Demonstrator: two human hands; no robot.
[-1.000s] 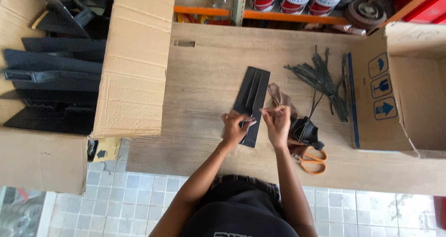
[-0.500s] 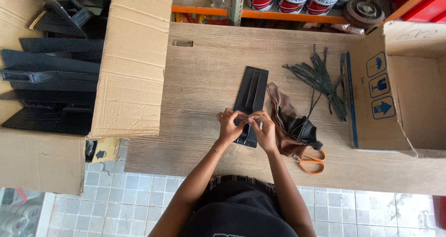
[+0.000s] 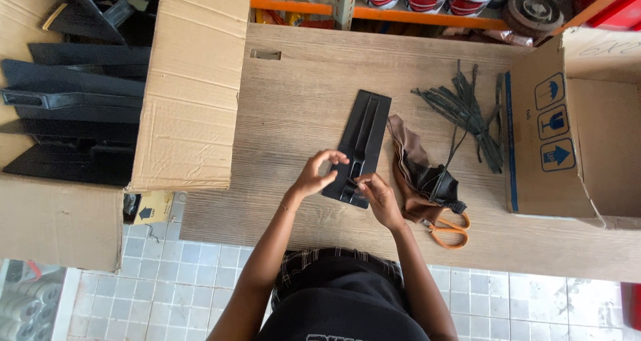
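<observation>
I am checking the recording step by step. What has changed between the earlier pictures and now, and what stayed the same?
Both hands drew closer together at the near end of the black plastic panel. The left hand now arches over that end with fingers spread; the right hand presses its fingertips on the bottom edge. The panel, the brown cloth, the orange scissors, the black straps and both cardboard boxes kept their places.

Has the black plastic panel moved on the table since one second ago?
No. The black plastic panel lies at the same spot beside the orange-handled scissors.
</observation>
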